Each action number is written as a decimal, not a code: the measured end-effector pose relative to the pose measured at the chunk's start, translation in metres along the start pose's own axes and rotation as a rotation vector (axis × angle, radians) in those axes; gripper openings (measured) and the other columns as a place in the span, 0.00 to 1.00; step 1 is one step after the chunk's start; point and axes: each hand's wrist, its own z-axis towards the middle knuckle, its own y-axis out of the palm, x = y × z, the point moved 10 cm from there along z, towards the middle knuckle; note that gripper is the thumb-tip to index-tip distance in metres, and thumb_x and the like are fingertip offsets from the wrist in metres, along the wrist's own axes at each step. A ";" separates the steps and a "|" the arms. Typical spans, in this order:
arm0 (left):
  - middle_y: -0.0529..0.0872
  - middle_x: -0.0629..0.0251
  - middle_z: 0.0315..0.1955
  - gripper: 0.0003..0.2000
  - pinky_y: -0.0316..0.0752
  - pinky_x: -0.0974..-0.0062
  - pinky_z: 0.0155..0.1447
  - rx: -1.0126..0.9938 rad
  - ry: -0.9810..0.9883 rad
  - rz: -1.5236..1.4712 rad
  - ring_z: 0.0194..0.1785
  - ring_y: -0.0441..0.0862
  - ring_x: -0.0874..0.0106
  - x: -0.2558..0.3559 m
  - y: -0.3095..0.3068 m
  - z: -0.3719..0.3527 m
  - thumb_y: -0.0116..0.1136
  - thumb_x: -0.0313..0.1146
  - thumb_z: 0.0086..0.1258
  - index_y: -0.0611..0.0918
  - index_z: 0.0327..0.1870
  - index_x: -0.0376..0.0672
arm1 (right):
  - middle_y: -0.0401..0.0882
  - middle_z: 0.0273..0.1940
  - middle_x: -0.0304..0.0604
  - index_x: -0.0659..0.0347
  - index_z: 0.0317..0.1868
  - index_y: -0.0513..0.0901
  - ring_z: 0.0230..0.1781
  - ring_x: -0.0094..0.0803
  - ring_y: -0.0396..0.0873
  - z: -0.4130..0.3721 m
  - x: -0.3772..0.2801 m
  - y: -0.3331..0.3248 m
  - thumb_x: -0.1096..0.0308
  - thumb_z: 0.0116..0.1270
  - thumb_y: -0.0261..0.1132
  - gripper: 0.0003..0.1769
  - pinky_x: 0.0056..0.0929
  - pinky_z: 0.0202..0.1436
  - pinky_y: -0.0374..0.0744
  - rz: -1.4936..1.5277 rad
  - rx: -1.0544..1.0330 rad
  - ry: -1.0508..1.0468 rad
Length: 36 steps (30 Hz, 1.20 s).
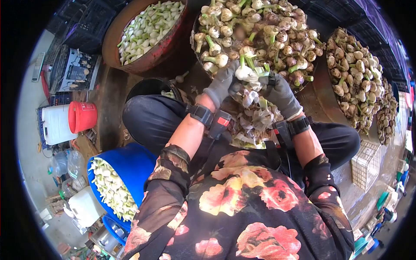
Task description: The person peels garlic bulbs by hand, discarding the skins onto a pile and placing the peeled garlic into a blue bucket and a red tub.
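Note:
A white garlic bulb [244, 73] with a short green stem is held in my gloved left hand [222, 86], whose fingers are closed around its side. My gloved right hand [281, 96] is closed just to the right of the bulb, by some cut green stem pieces [262, 69]. What its fingers grip is hidden by the glove. Loose papery garlic skins [255, 115] lie heaped in my lap below both hands. Directly beyond the hands is a large heap of unpeeled, soil-stained garlic [277, 39].
Peeled garlic fills a rusty red tub [112, 41] at upper left and a tipped blue barrel [141, 167] at lower left. A dark bucket [145, 88] stands by my left knee. More dirty garlic [357, 82] is piled right, near a white crate [365, 165]. A red bucket [82, 117] lies left.

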 end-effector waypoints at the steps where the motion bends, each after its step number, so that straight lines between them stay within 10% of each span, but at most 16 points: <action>1: 0.81 0.71 0.29 0.19 0.71 0.83 0.36 0.037 0.169 0.193 0.30 0.76 0.82 0.011 -0.006 0.008 0.49 0.47 0.65 0.80 0.37 0.36 | 0.78 0.33 0.38 0.65 0.35 0.78 0.33 0.23 0.76 0.000 -0.005 -0.002 0.78 0.55 0.60 0.07 0.21 0.37 0.75 0.008 0.030 -0.042; 3: 0.82 0.71 0.29 0.18 0.72 0.84 0.35 0.105 0.352 0.374 0.29 0.76 0.82 0.028 -0.013 0.007 0.51 0.46 0.64 0.80 0.38 0.36 | 0.79 0.29 0.41 0.64 0.37 0.78 0.31 0.27 0.78 -0.001 -0.019 -0.004 0.76 0.53 0.62 0.09 0.22 0.33 0.75 0.025 0.089 -0.123; 6: 0.82 0.70 0.29 0.17 0.72 0.83 0.35 0.136 0.371 0.360 0.29 0.76 0.82 0.042 -0.012 -0.004 0.56 0.44 0.61 0.80 0.38 0.36 | 0.79 0.30 0.40 0.66 0.37 0.78 0.30 0.26 0.77 -0.007 0.008 -0.001 0.79 0.53 0.60 0.10 0.21 0.33 0.75 0.577 0.154 0.361; 12: 0.80 0.73 0.19 0.15 0.67 0.85 0.26 0.167 0.137 0.540 0.22 0.71 0.85 0.019 -0.016 0.000 0.65 0.40 0.53 0.82 0.33 0.36 | 0.78 0.29 0.36 0.63 0.34 0.78 0.27 0.19 0.73 -0.001 -0.002 0.009 0.75 0.56 0.58 0.05 0.17 0.30 0.72 0.401 0.153 0.336; 15: 0.79 0.71 0.19 0.10 0.66 0.84 0.23 0.199 -0.063 0.000 0.19 0.71 0.83 -0.009 -0.029 0.004 0.62 0.35 0.55 0.81 0.32 0.37 | 0.78 0.32 0.38 0.68 0.42 0.77 0.31 0.22 0.76 -0.005 -0.027 -0.004 0.83 0.52 0.56 0.14 0.18 0.37 0.74 0.043 0.095 0.139; 16: 0.80 0.71 0.19 0.09 0.66 0.83 0.23 0.221 -0.131 -0.188 0.18 0.72 0.82 -0.014 -0.032 0.001 0.61 0.33 0.55 0.81 0.31 0.37 | 0.78 0.32 0.37 0.65 0.40 0.78 0.32 0.22 0.76 -0.009 -0.071 -0.008 0.83 0.51 0.57 0.14 0.18 0.38 0.75 -0.265 0.163 -0.314; 18: 0.78 0.71 0.18 0.06 0.66 0.85 0.20 0.251 -0.011 -0.285 0.18 0.72 0.82 -0.012 -0.048 0.009 0.60 0.30 0.55 0.81 0.31 0.39 | 0.79 0.34 0.38 0.61 0.38 0.80 0.34 0.24 0.76 -0.016 -0.016 -0.017 0.80 0.53 0.58 0.11 0.21 0.38 0.76 0.632 0.205 0.105; 20: 0.78 0.71 0.18 0.06 0.66 0.84 0.19 0.239 0.133 -0.191 0.18 0.72 0.82 0.000 -0.057 0.009 0.59 0.29 0.55 0.80 0.31 0.38 | 0.80 0.37 0.45 0.59 0.40 0.79 0.36 0.34 0.78 -0.018 0.018 0.014 0.67 0.56 0.59 0.11 0.30 0.37 0.77 0.021 -0.166 0.345; 22: 0.79 0.71 0.18 0.05 0.68 0.83 0.23 0.254 0.117 0.060 0.18 0.73 0.82 0.011 -0.049 -0.004 0.60 0.29 0.53 0.81 0.28 0.38 | 0.79 0.36 0.47 0.54 0.41 0.79 0.37 0.40 0.78 -0.020 -0.019 0.027 0.62 0.53 0.62 0.14 0.33 0.40 0.75 -0.826 -0.121 0.010; 26: 0.79 0.61 0.17 0.09 0.70 0.75 0.28 0.326 0.482 0.846 0.20 0.76 0.72 0.055 -0.013 -0.025 0.63 0.36 0.48 0.81 0.26 0.41 | 0.79 0.38 0.45 0.46 0.41 0.79 0.41 0.42 0.76 0.001 -0.010 0.007 0.61 0.51 0.62 0.14 0.33 0.44 0.73 -0.597 0.102 0.271; 31: 0.81 0.59 0.22 0.10 0.71 0.75 0.31 0.256 0.701 1.030 0.25 0.79 0.68 0.058 0.023 -0.035 0.63 0.36 0.49 0.81 0.30 0.42 | 0.79 0.36 0.46 0.52 0.38 0.78 0.40 0.42 0.77 0.013 -0.015 0.016 0.60 0.53 0.59 0.12 0.34 0.44 0.73 -0.934 0.061 0.363; 36: 0.81 0.59 0.24 0.10 0.72 0.74 0.33 0.116 0.482 0.799 0.27 0.79 0.67 0.043 0.014 -0.025 0.63 0.37 0.51 0.80 0.30 0.41 | 0.78 0.33 0.49 0.57 0.35 0.76 0.39 0.44 0.77 0.008 0.001 0.003 0.61 0.53 0.57 0.12 0.38 0.43 0.73 -0.926 0.106 0.405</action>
